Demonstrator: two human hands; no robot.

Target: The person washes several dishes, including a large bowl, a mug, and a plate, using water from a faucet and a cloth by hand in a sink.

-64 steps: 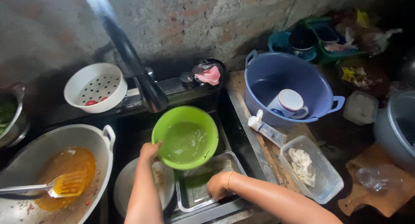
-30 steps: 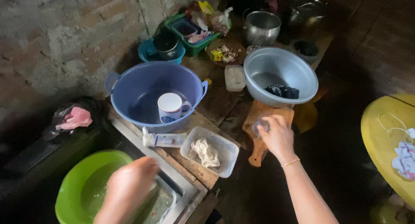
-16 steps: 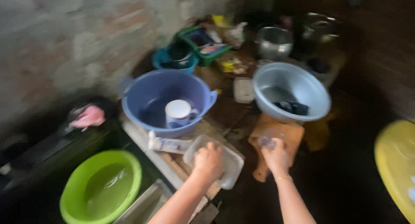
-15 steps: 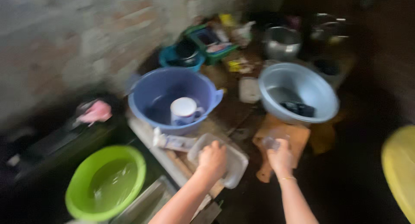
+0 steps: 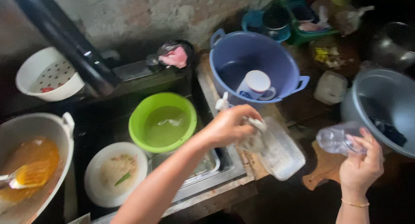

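Left hand [image 5: 229, 125] has lifted scrubber [image 5: 254, 139]; right hand [image 5: 361, 165] has raised glass [image 5: 337, 139].

Dim light falls from above, catching the wall behind the left hand [image 5: 229, 127] and the green bowl [image 5: 163, 121] beside it. Deep shadow swallows the floor below the right hand [image 5: 359, 167]. Motion blur softens both hands; corners beyond them fade dark.

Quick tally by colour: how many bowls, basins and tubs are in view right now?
Green bowl: 1
Blue tub: 1
Grey basin: 1
White colander: 1
White basin: 1
Total: 5
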